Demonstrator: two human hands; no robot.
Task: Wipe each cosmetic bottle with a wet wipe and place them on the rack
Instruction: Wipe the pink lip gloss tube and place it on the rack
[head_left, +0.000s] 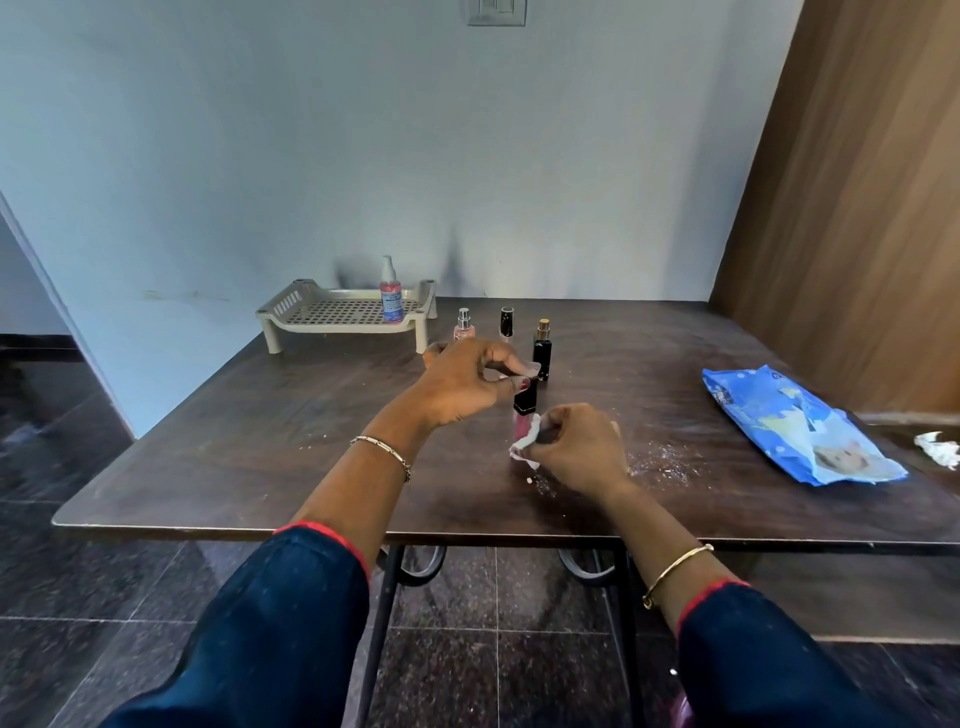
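The left grip (467, 382) pinched the cap of the pink bottle (524, 408), upright near the middle of the tabletop (260, 457). The right grip (576, 449) pressed a wet wipe (524, 445) on it. A hard rub could knock it loose (other bottles (542, 353) stood just behind).

Open across the near-left of the table (208, 467), from the front edge up to the rack (288, 304) in the far-left corner, and again between the right hand (576, 447) and the blue wipe pack (795, 431) at the right, bar scattered white crumbs (660, 462). Blocked at centre by the upright held bottle (524, 402), pinched at the cap by the left hand (467, 384) and met low down by a wet wipe (524, 444) in the right, and just behind by a pink bottle (463, 327), black-capped bottle (506, 319) and gold-capped bottle (542, 348) standing close together right of the rack. Room on the rack's left and middle, a spray bottle (390, 296) standing at its right end; hemmed in behind by the wall (311, 156) and at far right by a wooden panel (857, 208).
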